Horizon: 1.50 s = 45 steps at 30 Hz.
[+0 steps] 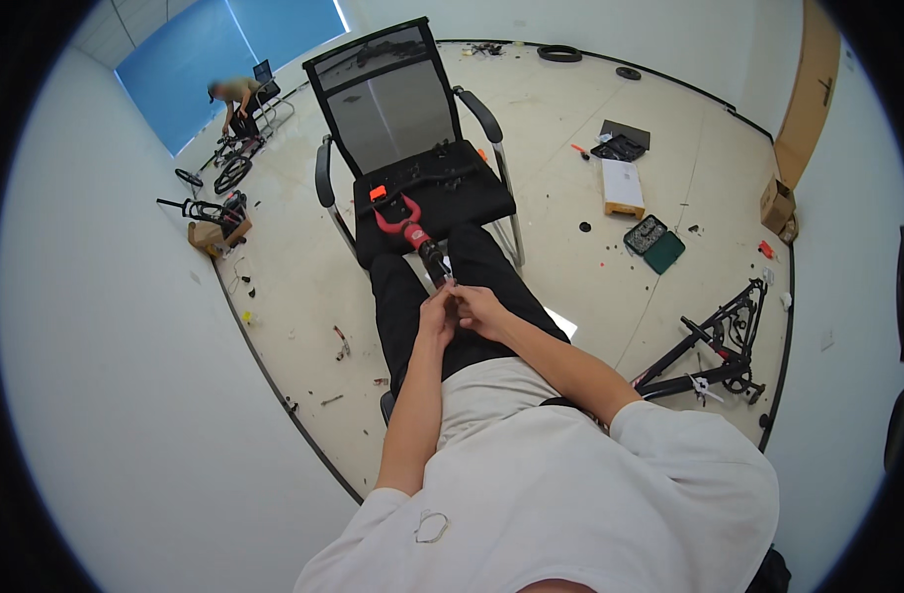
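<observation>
Mid-frame, the left hand point(436, 318) and right hand point(482, 311) meet with curled fingers at the lower end of a red-and-black forked part point(416, 235); each one's exact grasp cannot be told. Its prongs point(413, 209) overlap the front edge point(490, 211) of the chair point(383, 119); pale floor point(560, 227) stretches rightward.

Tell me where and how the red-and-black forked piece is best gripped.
Probably around its dark shaft, just behind the red fork, coming from the wearer's side: the shaft is narrower, while the prongs spread away toward the chair seat.
</observation>
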Available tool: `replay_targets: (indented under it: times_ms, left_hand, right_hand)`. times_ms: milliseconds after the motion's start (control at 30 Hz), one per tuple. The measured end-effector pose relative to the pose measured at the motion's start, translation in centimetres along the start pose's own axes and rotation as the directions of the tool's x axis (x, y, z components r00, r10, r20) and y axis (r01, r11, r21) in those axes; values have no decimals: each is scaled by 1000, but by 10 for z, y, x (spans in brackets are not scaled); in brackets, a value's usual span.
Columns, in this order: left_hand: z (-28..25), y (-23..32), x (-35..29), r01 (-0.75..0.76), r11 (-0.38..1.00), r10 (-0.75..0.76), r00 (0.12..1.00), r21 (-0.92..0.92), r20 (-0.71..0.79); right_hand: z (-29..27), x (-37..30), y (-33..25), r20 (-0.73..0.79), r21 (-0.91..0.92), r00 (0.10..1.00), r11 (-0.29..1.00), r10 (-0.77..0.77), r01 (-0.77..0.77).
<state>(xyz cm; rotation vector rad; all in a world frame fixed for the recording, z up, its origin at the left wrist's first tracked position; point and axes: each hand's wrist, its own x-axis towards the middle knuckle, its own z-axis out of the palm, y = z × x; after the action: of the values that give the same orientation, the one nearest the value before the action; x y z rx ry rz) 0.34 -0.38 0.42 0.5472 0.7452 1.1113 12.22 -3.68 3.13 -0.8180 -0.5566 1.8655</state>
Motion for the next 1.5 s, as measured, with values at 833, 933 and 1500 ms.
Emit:
replay_targets:
  times_ms: [833,933,1500]
  left_hand:
    - [-9,-2,5,-67,998,67,998,-5,8]
    - [-10,-3,7,-55,998,56,998,-19,34]
    - [-2,1,0,16,999,-18,999,43,39]
  right_hand:
    - [-11,-11,-4,551,-835,612,-371,-568,406]
    - [-7,-21,-10,215,-869,827,284,-520,404]
    - [-13,-17,-14,11,-464,958,847,-286,259]
